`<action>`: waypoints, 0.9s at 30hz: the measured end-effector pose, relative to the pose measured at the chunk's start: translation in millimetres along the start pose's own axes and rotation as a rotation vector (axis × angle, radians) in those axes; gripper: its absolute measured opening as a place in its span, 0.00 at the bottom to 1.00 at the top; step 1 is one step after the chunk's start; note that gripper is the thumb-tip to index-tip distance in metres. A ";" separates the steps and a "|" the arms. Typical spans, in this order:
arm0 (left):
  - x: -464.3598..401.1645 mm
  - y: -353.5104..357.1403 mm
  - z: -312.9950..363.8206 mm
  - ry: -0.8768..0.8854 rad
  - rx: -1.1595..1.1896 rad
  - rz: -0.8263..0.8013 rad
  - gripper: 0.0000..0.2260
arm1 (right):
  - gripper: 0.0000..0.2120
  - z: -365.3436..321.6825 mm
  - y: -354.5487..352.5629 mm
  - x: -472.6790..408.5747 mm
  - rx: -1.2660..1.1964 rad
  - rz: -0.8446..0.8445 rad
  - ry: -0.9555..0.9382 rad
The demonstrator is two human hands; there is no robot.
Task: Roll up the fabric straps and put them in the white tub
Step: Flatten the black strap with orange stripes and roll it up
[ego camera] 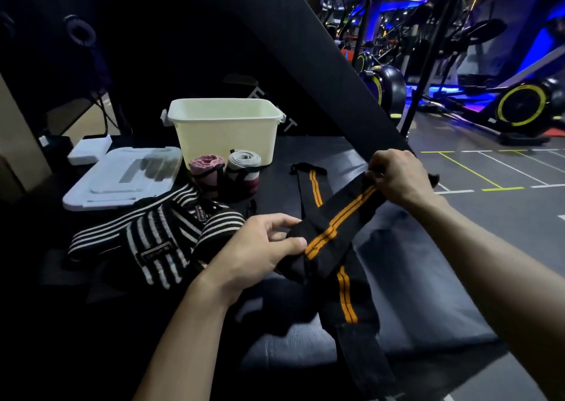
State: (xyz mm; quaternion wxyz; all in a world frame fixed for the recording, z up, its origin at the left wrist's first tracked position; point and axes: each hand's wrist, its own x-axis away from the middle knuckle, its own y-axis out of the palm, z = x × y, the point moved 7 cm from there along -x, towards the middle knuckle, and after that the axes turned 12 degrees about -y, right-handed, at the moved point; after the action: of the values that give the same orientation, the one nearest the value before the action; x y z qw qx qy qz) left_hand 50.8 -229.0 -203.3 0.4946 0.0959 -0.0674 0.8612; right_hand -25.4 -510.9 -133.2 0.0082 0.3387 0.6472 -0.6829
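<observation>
Stretched taut between both hands, in front of the white tub [224, 125] — the black strap with orange stripes [339, 217]. Left hand [260, 247] pinching its near fold between thumb and fingers; right hand [394, 174] curled round the far end. Best to start the roll tight at one end, edges squared, tension kept even. Two finished rolls [226, 171] just before the tub; striped straps [153, 232] left of the tub's front, unrolled on the bench [397, 263].
</observation>
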 end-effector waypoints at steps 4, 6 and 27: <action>-7.6 -2.2 -0.8 -0.012 -0.001 -0.028 0.11 | 0.08 -36.3 23.7 -39.6 0.127 -0.033 -0.155; -11.0 -5.9 -1.5 -0.026 -0.015 -0.008 0.12 | 0.11 -58.3 45.8 -54.1 0.181 -0.151 -0.248; -29.5 -16.3 -22.0 -0.132 -0.160 0.029 0.11 | 0.20 26.9 100.1 -36.8 -0.308 0.076 0.401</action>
State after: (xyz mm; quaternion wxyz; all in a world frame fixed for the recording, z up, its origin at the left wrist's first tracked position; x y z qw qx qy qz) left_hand 77.2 -241.0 -231.2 0.4826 0.1114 -0.1699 0.8519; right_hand 35.8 -566.7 -205.5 -0.0430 0.4863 0.7191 -0.4945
